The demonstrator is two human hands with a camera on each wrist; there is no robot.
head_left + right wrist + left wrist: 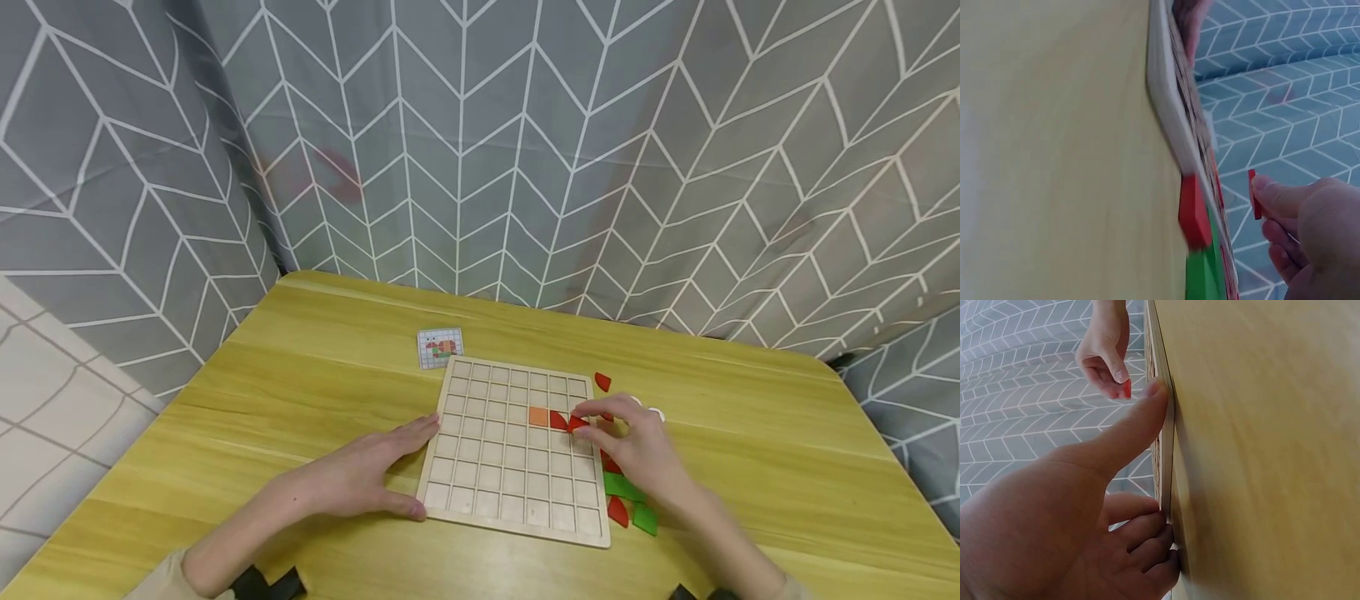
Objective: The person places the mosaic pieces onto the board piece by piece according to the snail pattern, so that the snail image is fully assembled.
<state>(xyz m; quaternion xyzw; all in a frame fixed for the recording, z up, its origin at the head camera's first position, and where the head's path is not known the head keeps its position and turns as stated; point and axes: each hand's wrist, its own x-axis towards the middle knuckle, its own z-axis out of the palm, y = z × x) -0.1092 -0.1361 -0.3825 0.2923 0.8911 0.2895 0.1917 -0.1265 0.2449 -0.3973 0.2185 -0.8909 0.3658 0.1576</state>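
A wooden grid board (495,479) lies on the table, turned slightly. An orange square tile (538,416) sits in one of its cells, with a red rounded tile (558,420) in the cell to its right. My right hand (637,446) pinches another red tile (1255,195) between thumb and fingertips, just above the board beside the placed red one. My left hand (360,471) rests at the board's left edge, thumb and fingers spread and touching its side. In the left wrist view, the left thumb (1138,428) presses on the rim.
A small pattern card (440,347) lies behind the board's far left corner. Along the board's right side are loose red tiles (618,511) and green tiles (644,518); some are partly hidden by the right hand. White pieces (657,413) lie beyond that hand. A patterned curtain (495,150) hangs behind the table.
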